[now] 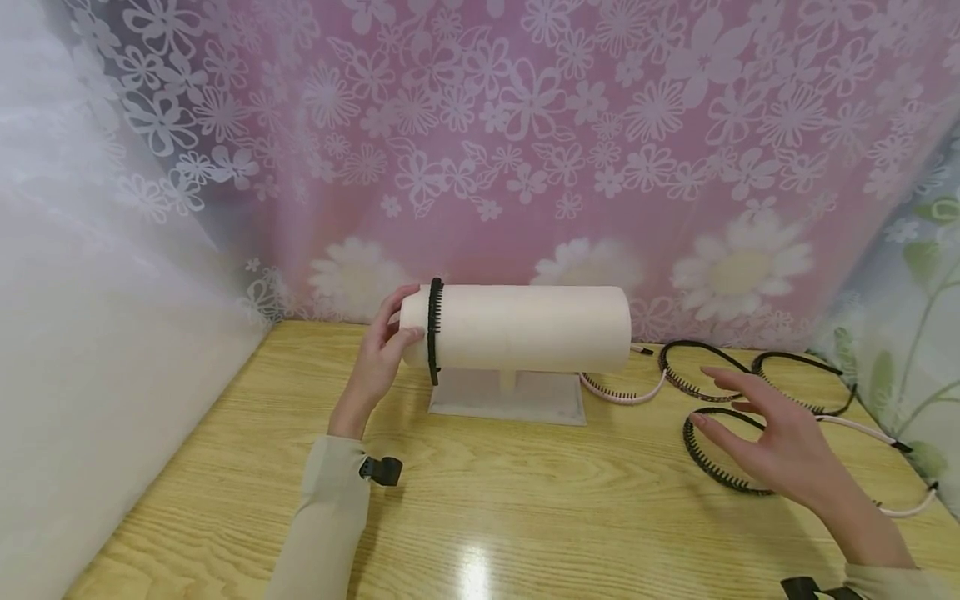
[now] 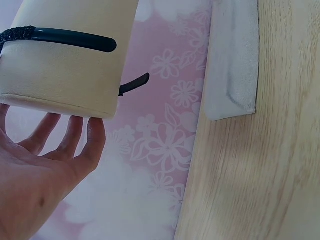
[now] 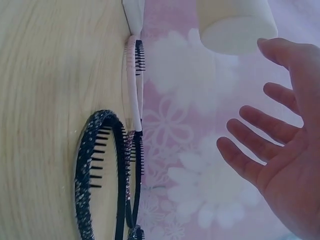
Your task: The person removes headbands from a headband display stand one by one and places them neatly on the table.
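A cream padded cylinder lies sideways on a short post above a flat grey base, like a headband display stand. Round its left part sits a black toothed headband, whose smooth ends stick out in the left wrist view. My left hand holds the cylinder's left end, thumb in front and fingers over the top; the fingertips meet its rim in the left wrist view. Over the right side of the table my right hand hovers with spread fingers, holding nothing. Nearest below it lies a sparkly black headband.
More black headbands and pale pink ones lie on the wooden table at the right, some overlapping. A pink flowered curtain hangs right behind the stand. White cloth borders the left side.
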{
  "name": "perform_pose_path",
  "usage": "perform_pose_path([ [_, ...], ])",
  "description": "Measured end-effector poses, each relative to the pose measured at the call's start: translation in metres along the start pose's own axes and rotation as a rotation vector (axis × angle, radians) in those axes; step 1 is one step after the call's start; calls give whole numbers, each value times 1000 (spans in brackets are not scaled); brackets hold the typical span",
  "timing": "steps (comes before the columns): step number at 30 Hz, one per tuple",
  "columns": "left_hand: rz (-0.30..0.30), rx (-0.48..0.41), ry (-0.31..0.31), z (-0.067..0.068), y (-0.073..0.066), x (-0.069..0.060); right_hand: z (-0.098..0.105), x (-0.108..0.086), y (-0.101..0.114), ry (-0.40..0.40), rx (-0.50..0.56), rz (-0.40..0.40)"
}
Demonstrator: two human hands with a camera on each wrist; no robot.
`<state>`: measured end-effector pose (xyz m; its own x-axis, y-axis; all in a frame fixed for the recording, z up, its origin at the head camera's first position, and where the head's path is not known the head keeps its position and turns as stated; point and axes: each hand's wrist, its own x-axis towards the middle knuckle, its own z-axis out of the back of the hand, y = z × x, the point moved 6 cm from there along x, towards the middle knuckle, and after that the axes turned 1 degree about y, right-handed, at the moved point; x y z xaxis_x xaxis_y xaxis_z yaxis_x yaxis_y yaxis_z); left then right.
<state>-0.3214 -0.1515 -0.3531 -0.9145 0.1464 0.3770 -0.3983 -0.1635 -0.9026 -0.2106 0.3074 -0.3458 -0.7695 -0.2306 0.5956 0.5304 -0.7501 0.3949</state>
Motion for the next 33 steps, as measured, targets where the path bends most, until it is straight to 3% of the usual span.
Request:
perform_pose_path([
  [9, 24, 15, 24, 4, 0, 2, 0, 18, 14, -12, -24, 56],
  [25, 15, -5, 59, 7, -1, 2, 0, 57, 42, -29, -13, 185],
  [33, 13, -19, 49, 8, 0, 3, -2, 70, 51, -25, -6, 190],
])
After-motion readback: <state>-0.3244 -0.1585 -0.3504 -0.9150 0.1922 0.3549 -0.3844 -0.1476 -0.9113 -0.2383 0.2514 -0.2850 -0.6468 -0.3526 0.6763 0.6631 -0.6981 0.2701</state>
